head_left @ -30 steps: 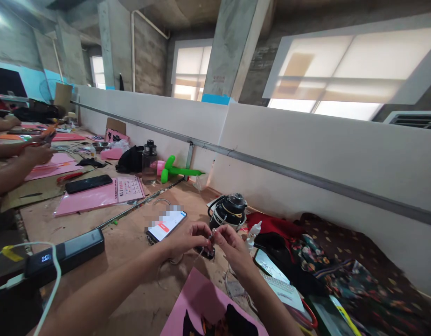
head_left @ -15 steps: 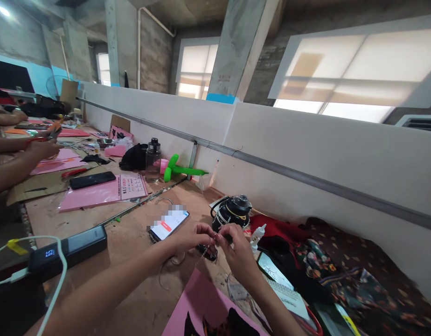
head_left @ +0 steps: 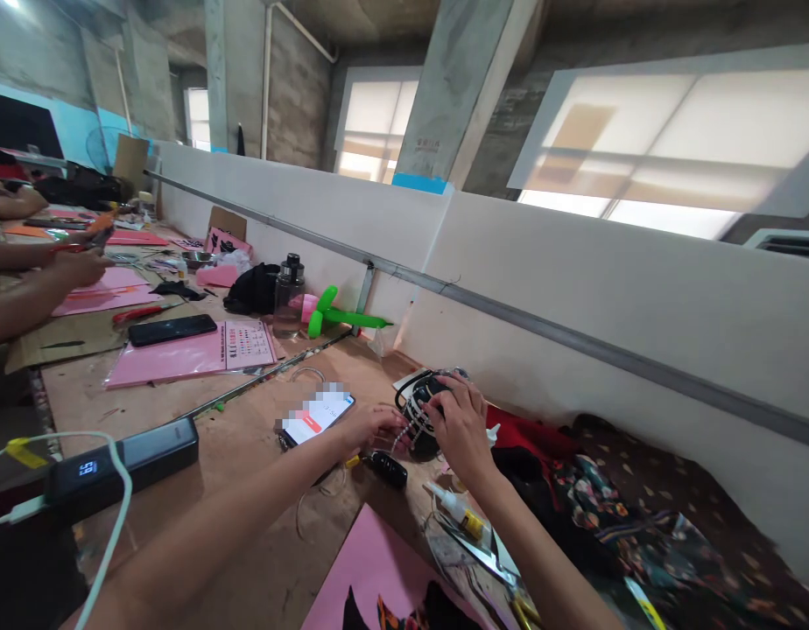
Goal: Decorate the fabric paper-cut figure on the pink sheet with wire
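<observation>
A rounded black object (head_left: 420, 442) stands on the wooden table, wrapped in strands of small pale beads. My right hand (head_left: 462, 420) lies over its upper right side, fingers bent against it; their grip is partly hidden. At its lower left, my left hand (head_left: 376, 429) is closed in a pinch on a bead strand (head_left: 403, 436). Under my left wrist lies a phone (head_left: 319, 415) with a lit screen. Below the hands is a glossy dark object (head_left: 386, 470). A small glue bottle (head_left: 467, 514) with a white nozzle lies beside my right forearm.
A pink sheet (head_left: 358, 560) with dark cut pieces lies in front. Patterned fabric (head_left: 680, 516) is heaped at right, a power bank (head_left: 122, 464) with a white cable at left. A drink bottle (head_left: 289, 297) and green balloon (head_left: 352, 319) stand behind. A co-worker's hands (head_left: 82, 262) hold orange-handled scissors.
My fingertips were together in front of the black object. My right hand has moved up onto it, while my left stays low at its side. The view has shifted slightly.
</observation>
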Demonstrator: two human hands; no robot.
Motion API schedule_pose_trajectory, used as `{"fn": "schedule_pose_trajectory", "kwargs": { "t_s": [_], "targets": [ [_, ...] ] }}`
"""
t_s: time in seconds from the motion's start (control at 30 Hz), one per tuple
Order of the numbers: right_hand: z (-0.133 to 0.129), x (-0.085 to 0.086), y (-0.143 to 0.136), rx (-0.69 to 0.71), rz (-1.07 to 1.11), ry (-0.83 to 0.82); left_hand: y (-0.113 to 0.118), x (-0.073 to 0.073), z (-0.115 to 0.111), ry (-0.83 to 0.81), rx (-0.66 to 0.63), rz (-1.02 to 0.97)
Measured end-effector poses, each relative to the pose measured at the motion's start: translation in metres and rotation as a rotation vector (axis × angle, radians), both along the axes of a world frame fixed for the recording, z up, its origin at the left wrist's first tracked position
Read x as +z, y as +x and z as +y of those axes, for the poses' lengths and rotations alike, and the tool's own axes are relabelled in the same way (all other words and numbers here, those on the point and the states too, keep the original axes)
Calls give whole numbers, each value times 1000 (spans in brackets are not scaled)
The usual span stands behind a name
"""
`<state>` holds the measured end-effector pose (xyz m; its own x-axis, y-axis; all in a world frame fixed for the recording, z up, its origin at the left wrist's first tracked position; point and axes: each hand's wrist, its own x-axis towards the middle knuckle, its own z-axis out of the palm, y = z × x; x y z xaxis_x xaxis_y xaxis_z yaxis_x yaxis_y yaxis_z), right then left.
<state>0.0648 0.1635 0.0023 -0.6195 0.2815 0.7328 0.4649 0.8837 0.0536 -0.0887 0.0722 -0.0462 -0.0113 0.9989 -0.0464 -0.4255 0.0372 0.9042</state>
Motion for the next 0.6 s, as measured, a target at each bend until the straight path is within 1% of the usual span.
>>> {"fn": "schedule_pose_trajectory", "kwargs": {
  "t_s": [0.07, 0.27, 0.47, 0.6],
  "targets": [
    [7, -1, -4, -66, -42, 88, 1, -2, 7, -15, 17, -8],
    [12, 0, -14, -87, -98, 141, 6, -8, 23, -59, 48, -22],
    [14, 0, -17, -89, -117, 138, 7, -13, 35, -134, 69, -10],
    [14, 0, -18, -113, -89, 96, 8, -12, 38, -191, 72, 21]
  ]
}}
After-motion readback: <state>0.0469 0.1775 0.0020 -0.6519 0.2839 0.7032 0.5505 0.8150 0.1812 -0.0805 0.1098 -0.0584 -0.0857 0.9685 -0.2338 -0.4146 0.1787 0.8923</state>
